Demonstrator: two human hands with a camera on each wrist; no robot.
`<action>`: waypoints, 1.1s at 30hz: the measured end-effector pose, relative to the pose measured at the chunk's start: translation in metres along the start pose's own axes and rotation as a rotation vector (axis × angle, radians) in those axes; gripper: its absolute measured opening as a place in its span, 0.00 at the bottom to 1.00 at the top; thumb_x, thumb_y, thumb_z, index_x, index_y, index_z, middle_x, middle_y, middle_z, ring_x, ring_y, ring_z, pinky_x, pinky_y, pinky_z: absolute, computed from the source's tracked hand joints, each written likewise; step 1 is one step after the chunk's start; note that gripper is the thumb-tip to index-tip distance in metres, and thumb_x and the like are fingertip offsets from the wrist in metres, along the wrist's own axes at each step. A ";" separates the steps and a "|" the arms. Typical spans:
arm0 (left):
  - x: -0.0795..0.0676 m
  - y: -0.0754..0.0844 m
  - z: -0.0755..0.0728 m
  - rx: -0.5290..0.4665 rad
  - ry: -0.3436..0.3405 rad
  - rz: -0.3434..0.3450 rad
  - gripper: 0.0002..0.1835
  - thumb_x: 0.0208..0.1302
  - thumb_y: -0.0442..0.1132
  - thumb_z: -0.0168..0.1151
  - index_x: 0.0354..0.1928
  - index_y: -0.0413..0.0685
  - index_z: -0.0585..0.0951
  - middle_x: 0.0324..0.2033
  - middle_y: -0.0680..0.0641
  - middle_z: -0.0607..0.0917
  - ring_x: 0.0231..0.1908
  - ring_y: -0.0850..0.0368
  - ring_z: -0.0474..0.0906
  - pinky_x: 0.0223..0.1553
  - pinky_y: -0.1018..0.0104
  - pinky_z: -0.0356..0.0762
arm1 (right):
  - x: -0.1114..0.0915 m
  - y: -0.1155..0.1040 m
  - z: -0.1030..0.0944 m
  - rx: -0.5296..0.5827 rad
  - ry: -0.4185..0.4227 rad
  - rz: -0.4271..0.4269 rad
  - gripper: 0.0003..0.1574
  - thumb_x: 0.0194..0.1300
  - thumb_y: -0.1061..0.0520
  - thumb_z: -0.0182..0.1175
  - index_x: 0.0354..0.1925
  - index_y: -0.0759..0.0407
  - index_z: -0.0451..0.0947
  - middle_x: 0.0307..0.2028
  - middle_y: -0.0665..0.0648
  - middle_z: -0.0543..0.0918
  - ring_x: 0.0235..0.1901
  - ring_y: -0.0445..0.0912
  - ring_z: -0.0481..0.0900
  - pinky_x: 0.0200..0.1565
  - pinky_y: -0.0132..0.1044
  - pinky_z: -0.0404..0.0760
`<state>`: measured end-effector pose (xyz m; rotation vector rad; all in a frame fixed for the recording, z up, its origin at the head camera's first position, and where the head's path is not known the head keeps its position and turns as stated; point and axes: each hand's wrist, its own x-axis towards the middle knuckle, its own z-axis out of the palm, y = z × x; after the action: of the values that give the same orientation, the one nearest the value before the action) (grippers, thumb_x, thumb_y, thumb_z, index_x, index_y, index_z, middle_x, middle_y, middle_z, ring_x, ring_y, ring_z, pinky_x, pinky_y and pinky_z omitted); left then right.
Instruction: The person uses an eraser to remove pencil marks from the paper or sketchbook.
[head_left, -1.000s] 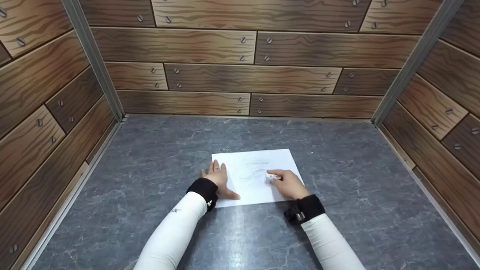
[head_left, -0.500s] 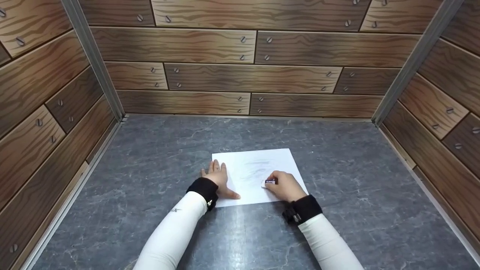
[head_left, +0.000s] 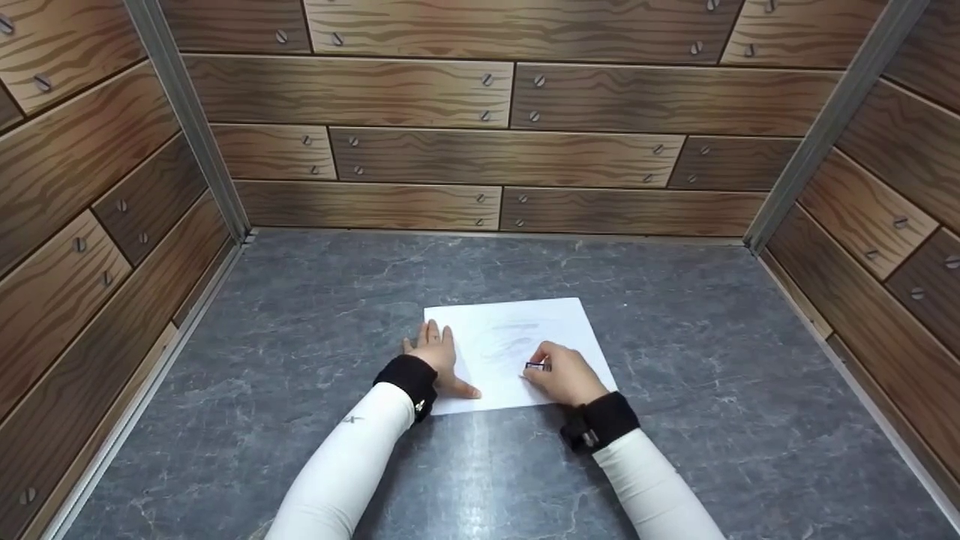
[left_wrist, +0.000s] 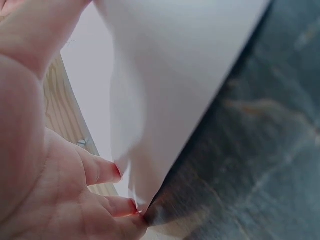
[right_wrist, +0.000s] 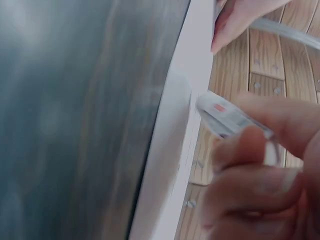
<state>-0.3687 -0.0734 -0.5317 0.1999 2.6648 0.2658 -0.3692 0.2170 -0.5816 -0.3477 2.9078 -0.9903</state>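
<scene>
A sheet of white paper [head_left: 499, 386] lies on the grey surface, with faint grey smudged strokes [head_left: 514, 337] across its middle. My left hand [head_left: 437, 364] rests on the sheet's left edge, fingers spread and thumb stretched toward the near edge. In the left wrist view the fingertips [left_wrist: 116, 172] press on the paper. My right hand [head_left: 568, 376] pinches a small white eraser [right_wrist: 220, 112] with a dark printed sleeve between thumb and fingers. The eraser's white end is right at the paper, to the right of the strokes.
The dark grey marbled tabletop [head_left: 337, 285] runs out around the sheet. Wood-patterned panels enclose it at the back [head_left: 420, 154], left and right, with grey metal posts [head_left: 199, 127] at the rear corners. Both wrists wear black bands [head_left: 609, 420].
My right hand has moved the eraser a little toward me and slightly left over the paper, and the dark sleeve has turned into view. The left hand and the sheet stay in place.
</scene>
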 end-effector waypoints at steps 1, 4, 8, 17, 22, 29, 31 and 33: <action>0.000 0.000 0.000 0.000 -0.001 0.001 0.79 0.68 0.78 0.77 0.97 0.39 0.42 0.96 0.28 0.36 0.98 0.33 0.31 0.95 0.25 0.42 | 0.000 0.001 0.000 -0.004 0.002 0.010 0.11 0.77 0.49 0.77 0.44 0.53 0.87 0.29 0.48 0.81 0.29 0.43 0.76 0.37 0.38 0.75; -0.001 -0.001 0.001 -0.003 -0.002 0.008 0.79 0.68 0.78 0.77 0.97 0.39 0.42 0.96 0.28 0.36 0.98 0.33 0.31 0.95 0.25 0.42 | 0.000 0.004 -0.003 -0.051 0.064 0.061 0.11 0.75 0.52 0.77 0.41 0.54 0.85 0.28 0.51 0.82 0.29 0.45 0.77 0.37 0.39 0.75; 0.000 -0.002 0.001 -0.001 -0.003 0.012 0.80 0.67 0.79 0.77 0.97 0.38 0.42 0.96 0.28 0.36 0.97 0.32 0.31 0.95 0.25 0.43 | -0.001 -0.001 -0.004 -0.099 0.121 0.093 0.11 0.76 0.53 0.75 0.42 0.56 0.83 0.28 0.52 0.84 0.29 0.46 0.77 0.38 0.40 0.75; 0.004 -0.005 0.002 0.007 -0.008 0.017 0.81 0.66 0.81 0.77 0.97 0.38 0.42 0.95 0.27 0.36 0.97 0.31 0.31 0.95 0.24 0.44 | -0.007 -0.019 0.002 -0.005 0.049 0.015 0.12 0.75 0.50 0.75 0.41 0.54 0.84 0.27 0.49 0.81 0.29 0.45 0.77 0.38 0.39 0.76; 0.005 -0.006 0.001 -0.006 -0.017 0.023 0.82 0.65 0.81 0.77 0.97 0.39 0.41 0.96 0.27 0.35 0.97 0.31 0.31 0.95 0.24 0.43 | 0.000 -0.004 -0.003 -0.118 0.123 0.110 0.11 0.74 0.53 0.73 0.39 0.55 0.80 0.31 0.55 0.85 0.32 0.50 0.80 0.41 0.45 0.79; 0.002 -0.004 0.001 -0.016 -0.002 0.015 0.81 0.66 0.79 0.78 0.97 0.38 0.43 0.96 0.28 0.36 0.98 0.32 0.31 0.95 0.25 0.43 | 0.004 -0.004 0.004 -0.007 0.019 0.039 0.11 0.76 0.49 0.73 0.41 0.53 0.83 0.29 0.50 0.81 0.30 0.45 0.77 0.39 0.41 0.76; 0.001 -0.003 0.001 -0.020 0.008 0.013 0.80 0.66 0.78 0.79 0.97 0.38 0.43 0.96 0.28 0.37 0.98 0.32 0.32 0.95 0.25 0.43 | 0.005 -0.003 0.003 0.003 0.004 0.046 0.11 0.76 0.50 0.73 0.41 0.53 0.83 0.29 0.50 0.80 0.30 0.45 0.76 0.38 0.39 0.75; 0.000 -0.002 0.001 -0.026 0.020 0.014 0.80 0.66 0.77 0.80 0.97 0.38 0.44 0.96 0.28 0.38 0.98 0.32 0.32 0.95 0.25 0.43 | 0.004 -0.001 0.000 -0.027 0.033 0.073 0.10 0.75 0.51 0.73 0.39 0.53 0.83 0.29 0.51 0.82 0.30 0.46 0.78 0.39 0.40 0.76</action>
<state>-0.3684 -0.0756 -0.5330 0.2090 2.6793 0.3081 -0.3734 0.2151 -0.5811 -0.2274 2.9421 -0.9559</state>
